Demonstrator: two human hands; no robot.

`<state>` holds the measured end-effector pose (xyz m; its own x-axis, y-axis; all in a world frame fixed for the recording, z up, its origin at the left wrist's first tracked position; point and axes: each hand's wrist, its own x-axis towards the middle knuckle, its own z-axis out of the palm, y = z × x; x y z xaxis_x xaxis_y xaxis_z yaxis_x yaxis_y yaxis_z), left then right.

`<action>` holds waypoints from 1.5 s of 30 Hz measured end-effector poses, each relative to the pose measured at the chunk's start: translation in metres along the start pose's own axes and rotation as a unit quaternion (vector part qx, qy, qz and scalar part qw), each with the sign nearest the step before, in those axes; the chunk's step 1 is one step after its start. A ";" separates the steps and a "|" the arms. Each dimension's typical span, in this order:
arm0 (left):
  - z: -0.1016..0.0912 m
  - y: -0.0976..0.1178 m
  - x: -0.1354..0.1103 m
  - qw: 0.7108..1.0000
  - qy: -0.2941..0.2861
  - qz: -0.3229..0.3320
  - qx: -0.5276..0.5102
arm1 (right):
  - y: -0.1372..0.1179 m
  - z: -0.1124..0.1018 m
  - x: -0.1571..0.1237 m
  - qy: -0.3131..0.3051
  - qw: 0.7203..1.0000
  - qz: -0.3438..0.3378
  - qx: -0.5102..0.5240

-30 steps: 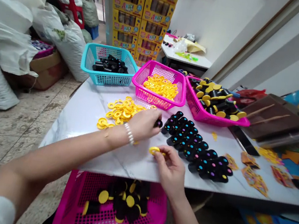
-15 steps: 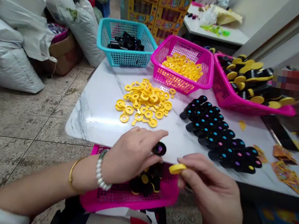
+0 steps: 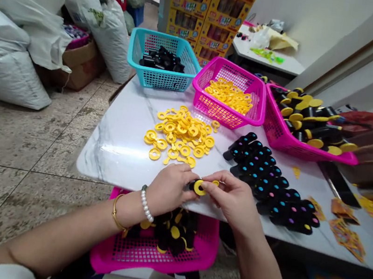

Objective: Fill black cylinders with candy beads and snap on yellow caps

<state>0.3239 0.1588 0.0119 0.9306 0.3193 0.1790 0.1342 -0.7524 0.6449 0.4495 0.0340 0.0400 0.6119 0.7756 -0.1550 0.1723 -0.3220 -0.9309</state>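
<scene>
My left hand (image 3: 168,189) is closed around a small black cylinder (image 3: 192,185), most of it hidden by the fingers. Against the end of that cylinder, my right hand (image 3: 235,200) pinches a yellow ring cap (image 3: 199,188) with a tab. Whether the cap is seated on the cylinder I cannot tell. Just beyond my hands lies a loose pile of yellow ring caps (image 3: 184,132) on the white marbled table (image 3: 117,147). To the right stand rows of black cylinders (image 3: 262,170) with coloured dots on their ends. Below my hands, a pink basket (image 3: 206,256) holds black cylinders with yellow caps.
Along the table's back are a blue basket (image 3: 160,81) of black cylinders, a pink basket (image 3: 225,117) of yellow caps, and another pink basket (image 3: 298,150) heaped with capped cylinders. White sacks (image 3: 7,64) stand on the floor at left. Yellow boxes (image 3: 223,20) are stacked behind.
My right hand has moved left and up, bringing the yellow ring cap from apart to the end of the black cylinder. The view has shifted slightly.
</scene>
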 end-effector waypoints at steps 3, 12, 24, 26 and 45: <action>0.000 0.000 0.002 1.000 -0.009 0.003 0.006 | -0.002 0.003 0.005 -0.024 0.998 0.043 0.046; -0.002 0.002 0.000 1.000 -0.008 0.005 0.022 | 0.001 0.015 -0.008 0.052 0.993 0.058 0.090; -0.014 0.009 0.003 0.999 -0.040 -0.011 -0.026 | 0.012 0.013 -0.004 -0.028 0.995 0.034 0.092; -0.017 0.011 0.004 0.996 -0.053 -0.032 -0.068 | 0.012 0.014 -0.004 -0.026 0.995 0.029 0.088; 0.009 0.008 -0.015 0.999 0.037 -0.010 -0.010 | 0.018 0.002 0.001 -0.095 0.973 0.069 0.197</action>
<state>0.3144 0.1427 0.0071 0.9004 0.3754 0.2198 0.1440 -0.7340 0.6637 0.4517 0.0298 0.0228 0.4486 0.8378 -0.3112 -0.2341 -0.2259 -0.9456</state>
